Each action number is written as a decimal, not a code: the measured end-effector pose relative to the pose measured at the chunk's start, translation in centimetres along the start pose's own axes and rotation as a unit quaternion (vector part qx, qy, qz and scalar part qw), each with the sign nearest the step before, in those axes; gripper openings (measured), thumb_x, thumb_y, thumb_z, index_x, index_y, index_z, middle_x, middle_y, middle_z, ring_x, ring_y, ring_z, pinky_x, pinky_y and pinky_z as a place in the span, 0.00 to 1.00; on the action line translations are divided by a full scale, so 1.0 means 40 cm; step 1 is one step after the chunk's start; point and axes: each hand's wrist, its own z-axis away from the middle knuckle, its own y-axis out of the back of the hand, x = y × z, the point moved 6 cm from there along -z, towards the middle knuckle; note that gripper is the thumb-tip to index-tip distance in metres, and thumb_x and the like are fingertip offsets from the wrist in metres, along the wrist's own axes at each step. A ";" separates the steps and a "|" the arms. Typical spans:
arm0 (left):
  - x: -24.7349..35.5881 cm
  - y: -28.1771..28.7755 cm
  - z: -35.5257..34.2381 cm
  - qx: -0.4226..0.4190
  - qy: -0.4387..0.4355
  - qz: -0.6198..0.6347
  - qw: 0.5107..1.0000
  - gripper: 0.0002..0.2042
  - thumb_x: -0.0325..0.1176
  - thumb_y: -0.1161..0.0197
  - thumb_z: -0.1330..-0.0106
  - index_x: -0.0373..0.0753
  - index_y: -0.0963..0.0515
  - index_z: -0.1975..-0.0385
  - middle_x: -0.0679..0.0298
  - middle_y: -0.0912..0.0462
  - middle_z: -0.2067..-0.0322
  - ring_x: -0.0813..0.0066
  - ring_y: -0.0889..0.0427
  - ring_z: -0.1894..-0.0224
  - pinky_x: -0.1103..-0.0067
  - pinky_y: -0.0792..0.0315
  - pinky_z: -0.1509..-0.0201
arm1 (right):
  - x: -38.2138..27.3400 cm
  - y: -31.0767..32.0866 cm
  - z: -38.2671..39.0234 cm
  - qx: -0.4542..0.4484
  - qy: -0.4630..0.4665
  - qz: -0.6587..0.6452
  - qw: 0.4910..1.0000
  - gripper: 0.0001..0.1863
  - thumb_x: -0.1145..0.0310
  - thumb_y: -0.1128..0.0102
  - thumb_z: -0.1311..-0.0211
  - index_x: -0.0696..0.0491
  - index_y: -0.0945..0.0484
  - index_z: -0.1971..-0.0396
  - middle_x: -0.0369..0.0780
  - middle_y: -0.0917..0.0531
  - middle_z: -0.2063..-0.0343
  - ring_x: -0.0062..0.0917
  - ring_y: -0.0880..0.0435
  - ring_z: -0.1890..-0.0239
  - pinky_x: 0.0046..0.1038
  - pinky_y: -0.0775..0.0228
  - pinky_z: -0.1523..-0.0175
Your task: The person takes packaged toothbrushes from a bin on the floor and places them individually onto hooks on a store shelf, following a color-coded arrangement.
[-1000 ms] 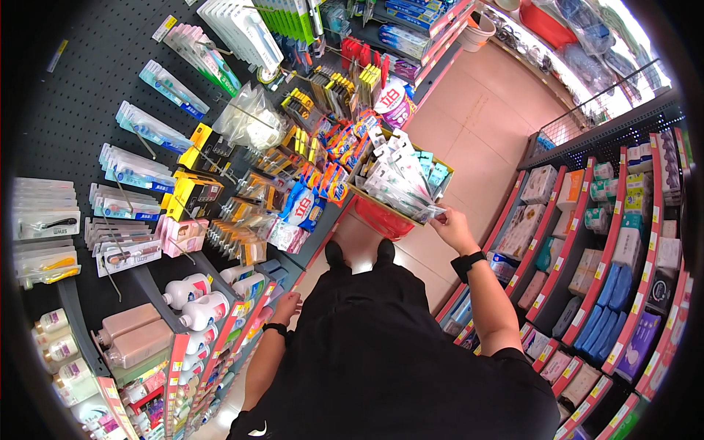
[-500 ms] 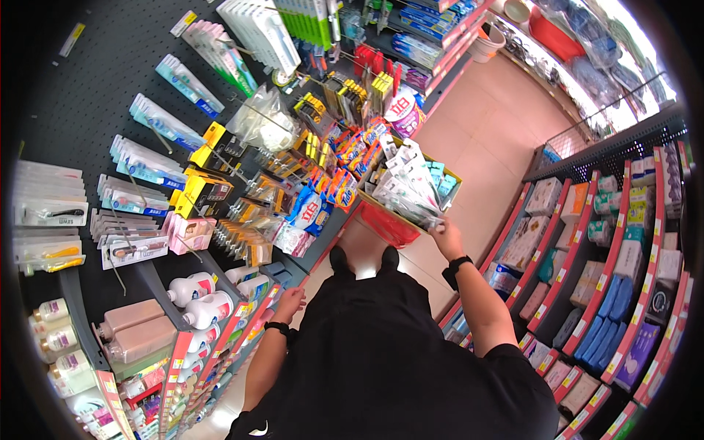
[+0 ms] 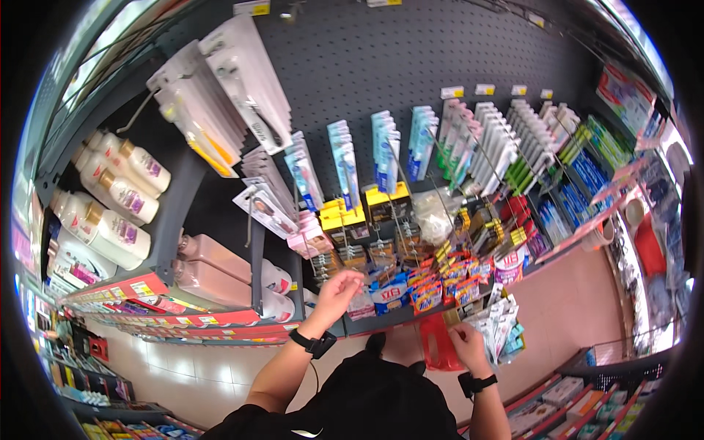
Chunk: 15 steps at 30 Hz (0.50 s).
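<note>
My left hand (image 3: pixel 337 295) is raised in front of the shelf's lower edge, its fingers curled together with nothing visible in them. Just beyond it are a pink-and-white packet (image 3: pixel 360 305) and a blue bag (image 3: pixel 390 293). My right hand (image 3: pixel 468 345) is at the near left side of an open box of goods, fingertips pinched. Whatever they may hold cannot be made out. Flat white blister packs (image 3: pixel 493 324) fill that box, beside small turquoise packs (image 3: pixel 515 339). A red plastic object (image 3: pixel 438 345) shows left of the right hand, below the box.
Toothbrush packs (image 3: pixel 345 165) hang on hooks from a dark pegboard (image 3: pixel 411 62). Orange detergent bags (image 3: pixel 427 293) line the shelf ahead. White pump bottles (image 3: pixel 110 231) and pink bottles (image 3: pixel 213 275) stand at left. Low shelving (image 3: pixel 543 403) lies at lower right, beside the tiled floor (image 3: pixel 572 293).
The view has swung left and up toward the pegboard. My left hand has risen toward the shelf, its fingers drawn together. My right hand is now at the box's nearer left side.
</note>
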 end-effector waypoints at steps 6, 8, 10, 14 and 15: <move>0.487 0.118 0.047 0.129 -0.333 0.049 0.933 0.07 0.24 0.43 0.24 0.34 0.26 0.50 0.66 0.22 0.62 0.80 0.21 0.59 0.81 0.26 0.50 | -0.644 0.012 -0.266 -0.040 0.257 -0.067 0.963 0.06 0.75 0.34 0.35 0.59 0.17 0.60 0.42 0.15 0.68 0.24 0.16 0.67 0.26 0.25 0.61; 0.561 0.162 0.057 0.161 -0.375 0.068 0.910 0.12 0.25 0.42 0.26 0.35 0.29 0.46 0.65 0.22 0.59 0.78 0.21 0.57 0.79 0.26 0.47 | -0.821 -0.001 -0.311 -0.069 0.317 -0.062 0.944 0.08 0.77 0.34 0.35 0.59 0.18 0.57 0.41 0.15 0.64 0.25 0.15 0.65 0.25 0.24 0.59; 0.633 0.170 0.056 0.153 -0.402 0.092 0.898 0.15 0.25 0.41 0.26 0.35 0.30 0.43 0.63 0.22 0.56 0.76 0.21 0.54 0.77 0.26 0.45 | -0.959 -0.018 -0.351 -0.078 0.371 -0.066 0.923 0.12 0.77 0.35 0.35 0.59 0.19 0.52 0.42 0.16 0.59 0.26 0.15 0.61 0.24 0.22 0.57; 0.711 0.209 0.028 0.254 -0.411 0.029 0.875 0.25 0.24 0.43 0.28 0.36 0.36 0.32 0.56 0.31 0.35 0.65 0.33 0.32 0.69 0.40 0.27 | -1.140 -0.086 -0.447 -0.051 0.434 -0.113 0.892 0.23 0.71 0.35 0.35 0.56 0.26 0.41 0.48 0.18 0.49 0.39 0.16 0.50 0.34 0.23 0.48; 0.715 0.222 0.013 0.251 -0.398 0.032 0.882 0.28 0.24 0.43 0.28 0.36 0.38 0.28 0.56 0.38 0.28 0.63 0.40 0.25 0.67 0.46 0.23 | -1.173 -0.110 -0.468 -0.053 0.441 -0.111 0.889 0.23 0.71 0.35 0.35 0.56 0.26 0.41 0.48 0.18 0.49 0.39 0.16 0.50 0.34 0.23 0.48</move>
